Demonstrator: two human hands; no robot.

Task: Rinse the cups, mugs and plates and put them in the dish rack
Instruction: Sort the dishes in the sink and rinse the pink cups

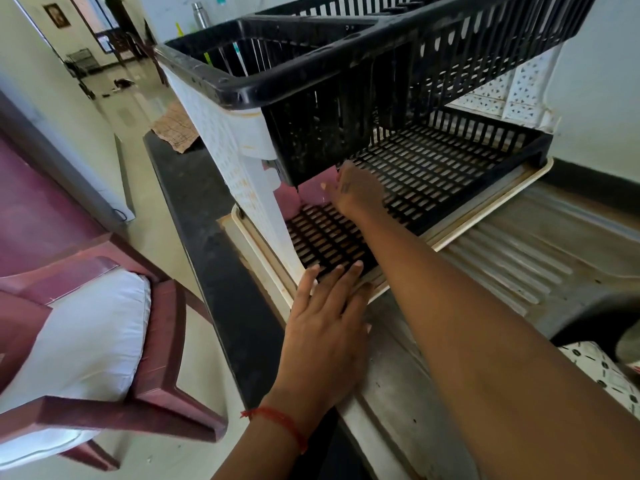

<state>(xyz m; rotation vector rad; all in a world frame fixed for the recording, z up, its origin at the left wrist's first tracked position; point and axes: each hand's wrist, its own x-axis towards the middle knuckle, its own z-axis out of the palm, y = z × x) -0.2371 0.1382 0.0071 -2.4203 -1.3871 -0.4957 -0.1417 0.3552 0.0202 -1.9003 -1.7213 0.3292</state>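
A two-tier dish rack [398,74] with black slatted baskets and white perforated side panels stands in a cream drip tray [485,221] on the ribbed steel drainboard [540,247] of the counter [194,209], whose dark stone edge runs along the left. The right hand [356,194] reaches across into the lower tier [433,168], under the front corner of the upper basket; it rests against a pink cup or mug [313,190] that stands on the black grid near the rack's left side panel. The cup is largely hidden by the upper basket and the hand, so its exact form cannot be told; the thumb lies against its side, but the fingers are out of sight behind it, so whether they close round the cup cannot be told. The left hand [327,327] lies flat, palm down, with fingers straight and together, holding nothing; its fingertips [337,271] press on the front edge of the lower tier and the drip tray beneath it. A red thread bracelet [280,422] circles the left wrist. To the left of the counter stands a maroon plastic chair [166,386] carrying a white cushion [90,344]. A brown patterned cloth [175,128] lies on the counter behind the rack. A steel bottle [199,15] stands in the far background, and a white fabric with dark marks [602,372] shows at the right edge.
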